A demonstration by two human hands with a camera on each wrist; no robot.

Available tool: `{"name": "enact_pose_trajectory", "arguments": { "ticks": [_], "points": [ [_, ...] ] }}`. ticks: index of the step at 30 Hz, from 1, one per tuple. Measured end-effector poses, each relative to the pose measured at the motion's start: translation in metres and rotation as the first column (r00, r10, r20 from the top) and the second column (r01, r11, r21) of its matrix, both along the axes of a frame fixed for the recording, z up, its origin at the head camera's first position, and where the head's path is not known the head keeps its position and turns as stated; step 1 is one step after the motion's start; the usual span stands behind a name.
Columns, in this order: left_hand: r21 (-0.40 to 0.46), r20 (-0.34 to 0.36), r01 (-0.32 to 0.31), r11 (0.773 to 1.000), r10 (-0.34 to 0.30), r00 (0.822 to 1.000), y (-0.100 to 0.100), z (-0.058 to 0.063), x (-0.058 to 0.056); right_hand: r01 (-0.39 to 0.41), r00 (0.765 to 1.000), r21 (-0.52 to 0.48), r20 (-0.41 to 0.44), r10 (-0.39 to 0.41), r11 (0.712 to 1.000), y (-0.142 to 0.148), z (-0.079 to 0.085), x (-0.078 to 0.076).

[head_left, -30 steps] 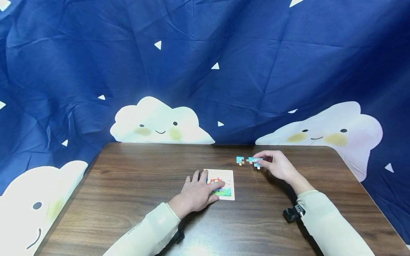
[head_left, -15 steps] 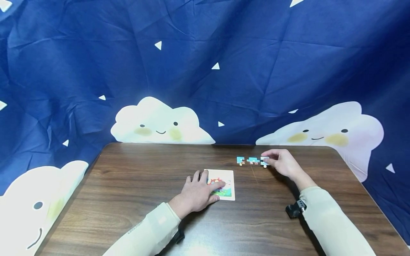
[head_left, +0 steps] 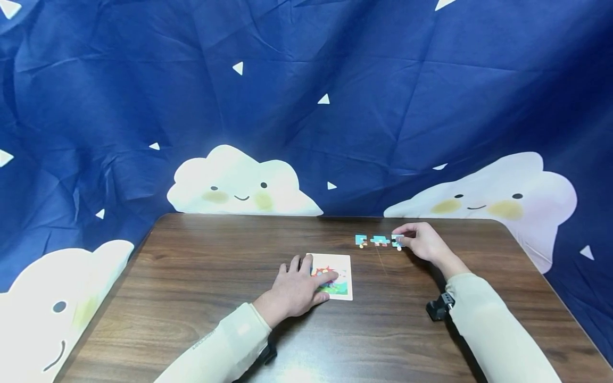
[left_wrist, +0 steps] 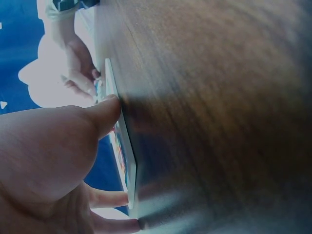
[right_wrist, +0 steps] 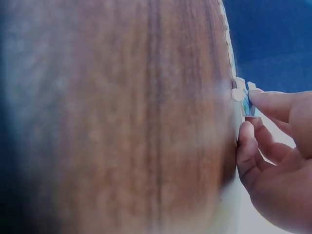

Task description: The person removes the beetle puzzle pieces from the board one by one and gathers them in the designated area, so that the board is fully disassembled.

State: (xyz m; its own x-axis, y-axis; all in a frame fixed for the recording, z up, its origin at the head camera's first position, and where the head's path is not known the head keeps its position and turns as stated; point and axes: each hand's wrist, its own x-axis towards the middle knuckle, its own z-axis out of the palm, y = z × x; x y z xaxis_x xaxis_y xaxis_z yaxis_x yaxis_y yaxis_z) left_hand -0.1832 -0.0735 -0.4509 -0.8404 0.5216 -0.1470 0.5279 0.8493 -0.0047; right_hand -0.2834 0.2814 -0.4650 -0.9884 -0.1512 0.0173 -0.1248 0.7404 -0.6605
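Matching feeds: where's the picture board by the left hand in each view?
Head: the picture board, below and slightly right of centre, partly under the left hand.
Left wrist: nearly edge-on, left of centre.
Right wrist: not visible.
Shared landmark: the right hand, in all three views.

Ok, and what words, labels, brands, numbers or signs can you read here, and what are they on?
Left sleeve: one line of small lettering, too small to read.
Nothing else legible: no words or numbers can be made out on the picture board, puzzle pieces or backdrop.
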Motion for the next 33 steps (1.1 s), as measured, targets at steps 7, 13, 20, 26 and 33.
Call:
{"name": "enact_pose_trajectory", "arguments": {
  "ticks": [7, 13, 20, 26, 33],
  "points": [
    [0.001, 0.008, 0.001, 1.000, -0.001, 1.000, 0.0012, 0.0000, -0.0004, -0.004, 1.000, 0.013, -0.002, 0.004, 1.000, 0.0007, -0.0017, -0.0032],
    [-0.001, 0.024, -0.007, 1.000, 0.007, 1.000, 0.0023, 0.0004, -0.0011, -0.040, 0.999, 0.025, -0.017, 0.040, 0.999, 0.0018, -0.0013, -0.0040],
    [-0.003, 0.018, -0.011, 1.000, 0.011, 1.000, 0.0015, 0.0003, -0.0007, -0.085, 0.996, 0.019, -0.007, 0.085, 0.996, 0.0018, 0.0001, -0.0035],
    [-0.005, 0.022, -0.020, 1.000, 0.020, 1.000, 0.0014, 0.0001, -0.0006, -0.096, 0.995, 0.030, 0.020, 0.095, 0.995, -0.0001, 0.0012, -0.0022],
    [0.002, 0.021, -0.015, 1.000, 0.015, 1.000, 0.0012, 0.0011, 0.0003, -0.076, 0.997, 0.074, 0.002, 0.076, 0.994, -0.0008, -0.0001, -0.0033]
  ]
}}
